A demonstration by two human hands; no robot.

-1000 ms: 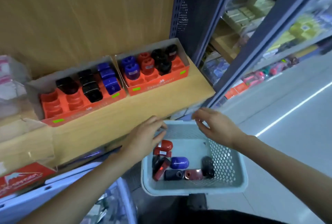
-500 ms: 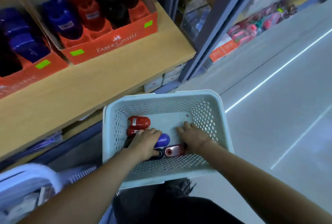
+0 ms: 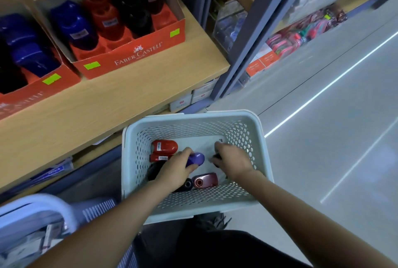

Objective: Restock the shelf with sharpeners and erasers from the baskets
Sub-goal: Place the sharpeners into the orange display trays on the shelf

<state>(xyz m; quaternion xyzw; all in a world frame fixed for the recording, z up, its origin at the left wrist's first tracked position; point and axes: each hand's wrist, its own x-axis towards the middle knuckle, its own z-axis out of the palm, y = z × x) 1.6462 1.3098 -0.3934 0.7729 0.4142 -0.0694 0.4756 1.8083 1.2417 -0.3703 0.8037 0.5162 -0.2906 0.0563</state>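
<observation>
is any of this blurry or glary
Head view: boxed sharpeners on the shelf and the white handle lower left are motion-blurred; the basket and the left hand gripping a purple sharpener look sharper; a bright strip glares on the floor.

Your left hand (image 3: 174,171) gripped the purple sharpener (image 3: 197,158) in the basket (image 3: 193,121); your right hand (image 3: 233,161) curled round a black sharpener (image 3: 216,156).
</observation>
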